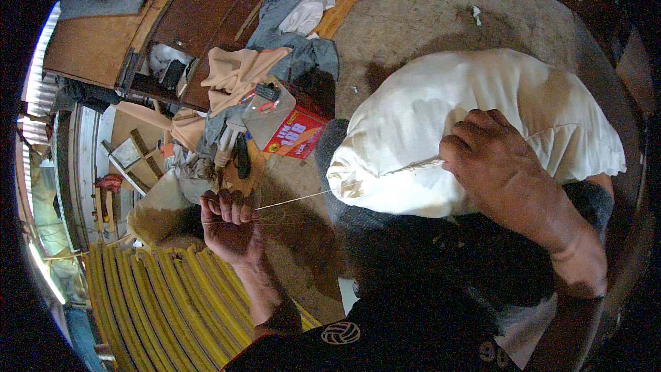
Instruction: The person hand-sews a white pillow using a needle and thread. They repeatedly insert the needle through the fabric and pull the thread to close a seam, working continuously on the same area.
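Across my lap lies a plump white fabric cushion (413, 124), with an open-looking seam along its near side. My right hand (492, 172) is closed on the cloth at that seam, its fingers pinching the edge. From the left end of the cushion a thin pale thread (292, 200) runs taut to my left hand (233, 227), raised off to the left. The left fingers are curled closed on the thread; whether a needle is among them is too small to tell.
Left of the cushion stands a red and clear box (292, 127) with small black items on top. Peach cloth (237, 72) and grey cloth (317, 58) are heaped behind it. A yellow ribbed surface (165, 303) lies below my left hand. Wooden furniture (96, 41) lines the far left.
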Demonstrator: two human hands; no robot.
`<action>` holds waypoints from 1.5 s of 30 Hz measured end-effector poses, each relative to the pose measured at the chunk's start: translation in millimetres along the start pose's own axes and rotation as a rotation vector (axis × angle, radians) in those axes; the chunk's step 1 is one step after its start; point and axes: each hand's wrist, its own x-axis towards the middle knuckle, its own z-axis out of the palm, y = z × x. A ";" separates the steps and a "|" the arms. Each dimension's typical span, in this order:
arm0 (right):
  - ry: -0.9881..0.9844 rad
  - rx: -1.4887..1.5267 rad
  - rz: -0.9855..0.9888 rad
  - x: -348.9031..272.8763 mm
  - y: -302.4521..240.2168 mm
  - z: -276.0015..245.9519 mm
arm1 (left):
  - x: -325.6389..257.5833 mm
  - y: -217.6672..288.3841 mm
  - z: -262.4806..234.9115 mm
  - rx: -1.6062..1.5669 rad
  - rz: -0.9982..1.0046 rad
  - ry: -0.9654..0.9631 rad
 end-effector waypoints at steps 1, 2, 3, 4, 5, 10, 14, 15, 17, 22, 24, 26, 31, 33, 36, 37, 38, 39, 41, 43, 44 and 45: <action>-0.010 -0.008 0.000 0.6 -0.3 -0.4 | 2.0 4.1 0.4 0.013 0.008 -0.009; 0.003 0.001 -0.005 0.9 -0.1 -0.4 | 4.4 7.8 -1.2 0.042 0.038 -0.071; 0.013 0.009 -0.006 0.3 0.5 0.5 | 5.8 11.4 -3.5 0.074 0.048 -0.067; 0.022 0.016 -0.008 -0.2 1.0 1.2 | 6.4 15.5 -6.0 0.106 0.058 -0.063; 0.030 0.019 -0.016 -0.3 1.6 1.7 | 7.7 18.3 -7.9 0.137 0.069 -0.060; -0.024 -0.026 -0.027 2.3 0.1 -7.8 | 11.6 13.4 5.7 0.109 0.047 0.113; 0.009 0.060 0.227 -9.9 26.2 -29.1 | -12.0 20.0 -34.3 0.452 -0.262 -0.637; 0.130 0.091 0.297 -16.4 35.8 -35.6 | -15.7 18.5 -37.2 0.567 -0.277 -0.680; 0.205 -0.007 0.520 -34.4 58.4 -63.0 | -23.1 2.8 -37.6 0.749 -0.323 -0.607; 0.039 -0.229 0.832 -82.8 125.2 -84.7 | -21.2 -53.7 -14.3 0.837 -0.520 -0.116; -0.152 -0.220 0.897 -88.5 145.0 -80.1 | -19.0 -72.3 15.4 1.053 -0.556 -0.047; 0.043 -0.317 0.744 -94.8 151.8 -59.0 | -17.2 -84.3 15.2 1.041 -0.590 -0.131; 0.571 -0.546 0.549 -106.4 202.6 -54.0 | -2.4 -133.5 31.8 0.959 -0.572 -0.271; 0.669 -0.482 0.612 -98.8 198.2 -68.3 | 4.9 -148.5 45.3 0.823 -0.551 -0.209; 0.726 -0.489 0.730 -95.5 174.9 -89.7 | 16.6 -167.0 71.8 0.771 -0.525 -0.207; 0.776 -0.520 0.735 -98.1 178.4 -94.3 | 18.9 -175.6 71.2 0.766 -0.522 -0.249; 0.826 -0.549 0.738 -100.6 186.8 -95.7 | 22.4 -187.0 66.2 0.763 -0.518 -0.290; 0.870 -0.587 0.750 -106.8 194.3 -95.7 | 24.8 -198.9 67.1 0.756 -0.526 -0.339; 0.744 -0.611 0.919 -114.9 206.8 -100.0 | 30.7 -218.4 77.9 0.779 -0.512 -0.356; 0.617 -0.599 1.005 -126.1 228.1 -103.6 | 39.5 -228.6 85.9 0.858 -0.509 -0.436; 0.530 -0.606 1.029 -148.0 249.7 -101.2 | 37.0 -224.5 95.6 1.002 -0.448 -0.460; 0.446 -0.603 1.053 -167.1 264.9 -97.0 | 36.3 -222.1 93.6 1.072 -0.339 -0.498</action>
